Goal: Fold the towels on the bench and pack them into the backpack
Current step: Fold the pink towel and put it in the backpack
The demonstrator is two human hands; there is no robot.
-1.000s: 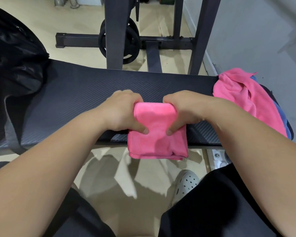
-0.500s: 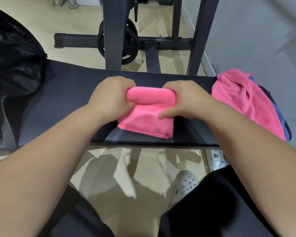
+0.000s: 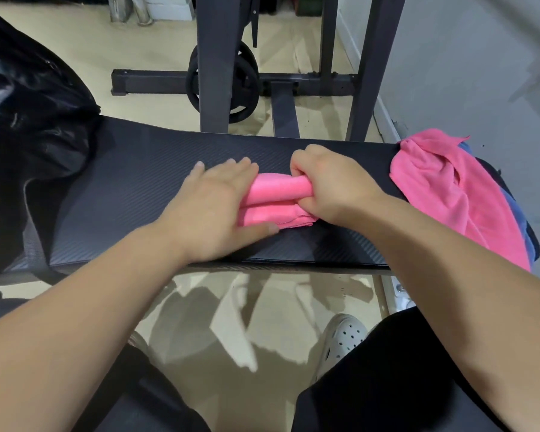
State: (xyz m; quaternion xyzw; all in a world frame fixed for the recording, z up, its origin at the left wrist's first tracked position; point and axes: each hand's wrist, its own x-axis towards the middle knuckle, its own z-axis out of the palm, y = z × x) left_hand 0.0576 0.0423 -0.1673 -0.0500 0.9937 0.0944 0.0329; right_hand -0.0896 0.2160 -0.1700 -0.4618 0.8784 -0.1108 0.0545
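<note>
The folded pink towel (image 3: pixel 278 201), a plump fleecy double roll, lies in the middle of the black weave-textured surface (image 3: pixel 138 188). The right grip (image 3: pixel 328 185) curls round its right end; the left grip (image 3: pixel 219 207) presses flat, fingers straight, on its left end. A crumpled pink towel (image 3: pixel 443 194) drapes the surface's right end, with a glossy black backpack (image 3: pixel 35 120) at left.
</note>
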